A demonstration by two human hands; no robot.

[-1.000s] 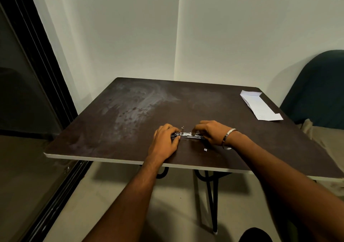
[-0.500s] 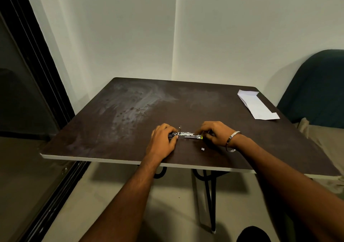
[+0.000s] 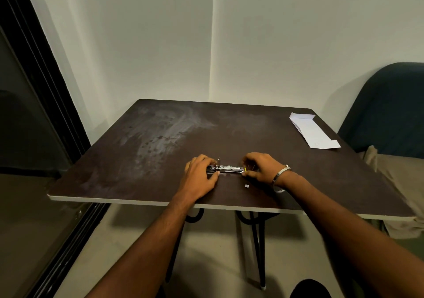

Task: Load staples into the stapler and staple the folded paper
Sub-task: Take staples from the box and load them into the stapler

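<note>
A small metal stapler (image 3: 226,169) lies flat on the dark table (image 3: 142,160), near the front edge, with a thin pin sticking up from it. My left hand (image 3: 199,178) grips its left end. My right hand (image 3: 261,168), with a silver bangle on the wrist, pinches its right end, where a bit of yellow shows. A tiny white scrap (image 3: 246,185) lies just in front of the right hand. The folded white paper (image 3: 312,131) rests at the table's far right corner, well away from both hands.
A dark blue chair (image 3: 387,105) with beige cloth (image 3: 399,178) stands right of the table. A dark glass door with a black frame (image 3: 46,86) runs along the left. White walls meet in a corner behind the table.
My right hand has slid to the right along the stapler, uncovering more of its metal body. My left hand has stayed on the left end.
</note>
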